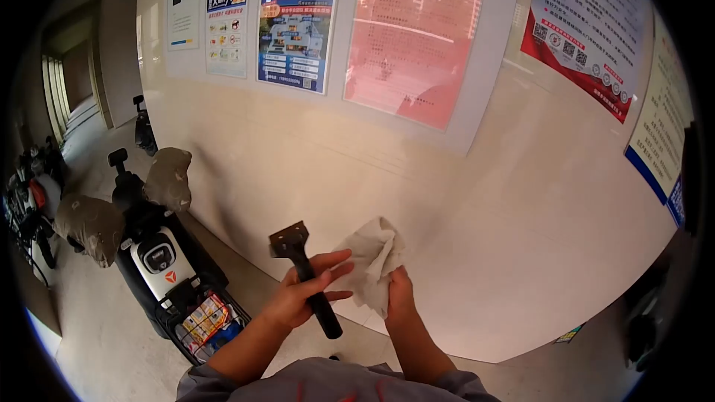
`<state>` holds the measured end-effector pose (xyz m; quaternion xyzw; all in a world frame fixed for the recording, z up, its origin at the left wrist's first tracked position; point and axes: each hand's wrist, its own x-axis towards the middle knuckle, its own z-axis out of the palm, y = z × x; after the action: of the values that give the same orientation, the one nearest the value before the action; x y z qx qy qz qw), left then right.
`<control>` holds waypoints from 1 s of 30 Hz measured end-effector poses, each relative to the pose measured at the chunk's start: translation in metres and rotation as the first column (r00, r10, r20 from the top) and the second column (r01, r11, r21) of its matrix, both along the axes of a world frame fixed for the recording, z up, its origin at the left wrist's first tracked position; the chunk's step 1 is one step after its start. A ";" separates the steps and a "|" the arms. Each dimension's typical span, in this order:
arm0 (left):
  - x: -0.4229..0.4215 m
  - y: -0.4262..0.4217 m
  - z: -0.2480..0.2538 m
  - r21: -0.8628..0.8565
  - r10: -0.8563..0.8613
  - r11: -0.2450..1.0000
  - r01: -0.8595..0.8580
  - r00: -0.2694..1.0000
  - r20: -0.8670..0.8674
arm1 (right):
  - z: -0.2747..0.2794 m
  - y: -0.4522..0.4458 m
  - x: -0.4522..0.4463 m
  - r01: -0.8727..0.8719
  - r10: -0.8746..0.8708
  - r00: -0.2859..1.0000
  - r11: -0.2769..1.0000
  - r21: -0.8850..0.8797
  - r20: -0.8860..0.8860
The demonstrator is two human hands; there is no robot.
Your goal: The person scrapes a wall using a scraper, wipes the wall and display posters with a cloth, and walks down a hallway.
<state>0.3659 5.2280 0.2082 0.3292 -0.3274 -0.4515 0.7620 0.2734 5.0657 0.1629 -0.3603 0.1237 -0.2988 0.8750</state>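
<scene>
My left hand [292, 301] is closed around the black handle of a scraper [325, 314], between thumb and palm, with some fingers stretched toward the cloth. The scraper's wide, flat head [289, 240] points up and away from me, and its handle end sticks out below the hand. A crumpled whitish cloth [376, 257] is gripped along its right side by my right hand [401, 294]. The cloth hangs just right of my left fingertips; whether they touch it I cannot tell. Both hands are in front of my body, before the pale wall.
The glossy pale wall [477, 238] carries a blue poster [298, 30], a pink sheet [413, 45] and other notices. To the left stands an electric scooter [160, 260] with handlebar covers and a filled front basket [208, 324]. More two-wheelers [37, 193] line the corridor beyond.
</scene>
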 end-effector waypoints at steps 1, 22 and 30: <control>0.008 0.003 0.015 -0.035 0.066 0.997 -0.064 0.997 0.046 | 0.027 -0.018 0.005 0.097 -0.091 0.993 0.992 -0.075 0.078; 0.204 0.015 0.000 0.008 0.691 0.722 -0.692 0.722 0.023 | 0.320 -0.159 0.144 -0.057 -0.397 0.112 -0.918 -0.393 0.911; 0.232 -0.022 0.011 -0.066 0.516 0.856 -0.513 0.855 0.041 | 0.257 -0.111 0.245 -0.022 -0.229 0.542 -0.966 -0.259 0.809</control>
<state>0.5983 5.2062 0.2193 0.3972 -0.2612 -0.2129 0.8536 0.5181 4.9551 0.4196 -0.7646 -0.0132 -0.5287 -0.3683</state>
